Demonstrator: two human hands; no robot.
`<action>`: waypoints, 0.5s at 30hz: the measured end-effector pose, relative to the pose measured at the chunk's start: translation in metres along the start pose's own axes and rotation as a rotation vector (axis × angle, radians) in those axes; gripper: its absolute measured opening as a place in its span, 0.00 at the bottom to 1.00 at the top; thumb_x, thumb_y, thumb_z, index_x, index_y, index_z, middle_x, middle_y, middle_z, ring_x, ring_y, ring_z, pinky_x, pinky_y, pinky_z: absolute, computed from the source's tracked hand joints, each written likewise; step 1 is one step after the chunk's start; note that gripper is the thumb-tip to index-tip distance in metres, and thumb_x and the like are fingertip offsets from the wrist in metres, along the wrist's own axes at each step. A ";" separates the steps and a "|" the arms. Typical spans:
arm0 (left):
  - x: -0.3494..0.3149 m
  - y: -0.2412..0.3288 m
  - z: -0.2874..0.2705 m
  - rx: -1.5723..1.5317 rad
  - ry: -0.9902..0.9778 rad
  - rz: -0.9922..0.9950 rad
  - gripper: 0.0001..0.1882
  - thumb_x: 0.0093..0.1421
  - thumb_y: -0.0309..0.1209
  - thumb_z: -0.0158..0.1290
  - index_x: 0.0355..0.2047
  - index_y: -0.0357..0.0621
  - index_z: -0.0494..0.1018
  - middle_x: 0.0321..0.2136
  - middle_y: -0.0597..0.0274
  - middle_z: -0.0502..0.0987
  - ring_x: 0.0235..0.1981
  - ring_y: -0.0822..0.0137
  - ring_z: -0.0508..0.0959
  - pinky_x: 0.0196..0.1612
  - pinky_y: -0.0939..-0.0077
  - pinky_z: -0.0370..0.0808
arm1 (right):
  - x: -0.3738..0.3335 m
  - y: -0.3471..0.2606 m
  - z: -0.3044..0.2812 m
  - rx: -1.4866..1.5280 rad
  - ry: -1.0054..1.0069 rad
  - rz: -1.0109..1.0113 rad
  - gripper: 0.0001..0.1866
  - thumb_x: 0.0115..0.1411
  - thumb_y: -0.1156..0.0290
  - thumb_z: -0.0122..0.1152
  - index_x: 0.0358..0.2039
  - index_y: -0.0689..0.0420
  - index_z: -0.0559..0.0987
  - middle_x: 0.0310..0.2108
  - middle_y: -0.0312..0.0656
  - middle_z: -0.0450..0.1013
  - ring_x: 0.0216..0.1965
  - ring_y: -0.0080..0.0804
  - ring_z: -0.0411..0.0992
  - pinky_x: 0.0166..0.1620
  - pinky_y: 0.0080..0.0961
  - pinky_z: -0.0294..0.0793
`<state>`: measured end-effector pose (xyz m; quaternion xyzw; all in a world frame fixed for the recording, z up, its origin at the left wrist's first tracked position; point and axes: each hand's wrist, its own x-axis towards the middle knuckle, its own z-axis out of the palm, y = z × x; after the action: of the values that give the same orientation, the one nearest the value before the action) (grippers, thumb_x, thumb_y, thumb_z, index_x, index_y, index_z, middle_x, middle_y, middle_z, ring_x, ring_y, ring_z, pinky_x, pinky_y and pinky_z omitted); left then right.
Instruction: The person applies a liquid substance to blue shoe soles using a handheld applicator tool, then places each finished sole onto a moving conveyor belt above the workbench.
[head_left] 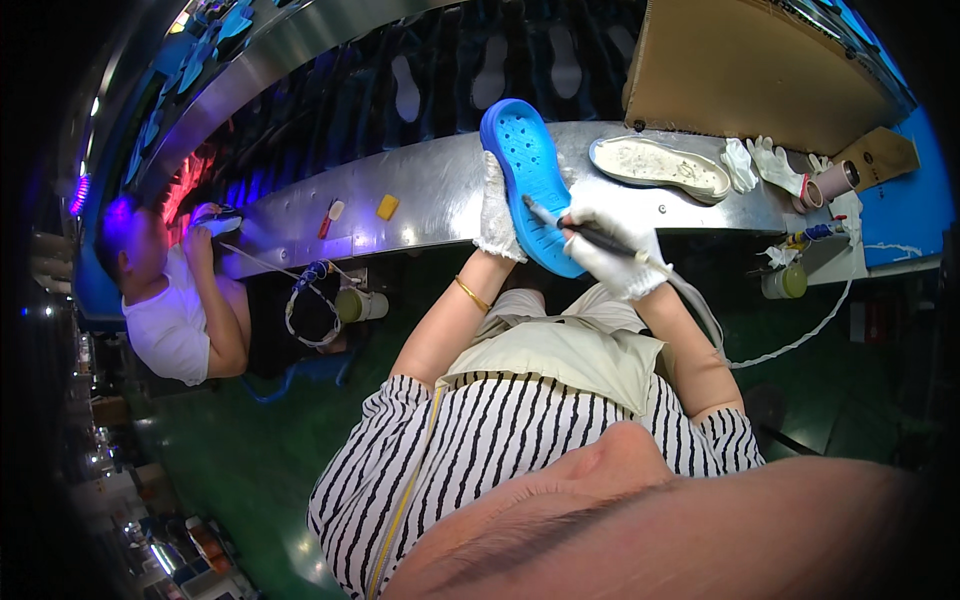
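My left hand [497, 215], in a white knit glove, grips a bright blue shoe sole [533, 165] by its left edge. The sole is tilted up over the bench edge, its perforated inner face toward me. In my right hand [622, 240], also gloved, is a pen-like brush [600, 238] with a dark handle and a pale tip. Its tip touches or hovers just over the sole's middle; which of the two I cannot tell. A pale hose [697, 300] trails from the brush past my right forearm. The fingers under the sole are hidden.
A curved metal bench [430, 200] runs across, with dark racks of soles behind it. On it lie a white-lined sole [660, 168], spare gloves [770, 165], a yellow block [387, 207] and a cardboard box [760, 70]. A green jar [785, 283] hangs right. A co-worker [180, 290] sits left.
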<state>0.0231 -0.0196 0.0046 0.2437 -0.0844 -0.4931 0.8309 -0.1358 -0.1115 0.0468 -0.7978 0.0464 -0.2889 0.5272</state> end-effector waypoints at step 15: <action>-0.025 -0.006 0.030 -0.418 -0.316 -0.070 0.53 0.54 0.74 0.40 0.65 0.42 0.55 0.57 0.48 0.67 0.54 0.53 0.71 0.59 0.51 0.69 | 0.004 0.002 -0.016 0.405 0.128 0.098 0.06 0.58 0.80 0.61 0.37 0.61 0.76 0.37 0.38 0.76 0.36 0.23 0.73 0.44 0.22 0.73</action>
<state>-0.0057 -0.0099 0.0300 -0.0103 -0.1009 -0.5603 0.8220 -0.1396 -0.1266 0.0516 -0.6523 0.0595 -0.3165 0.6861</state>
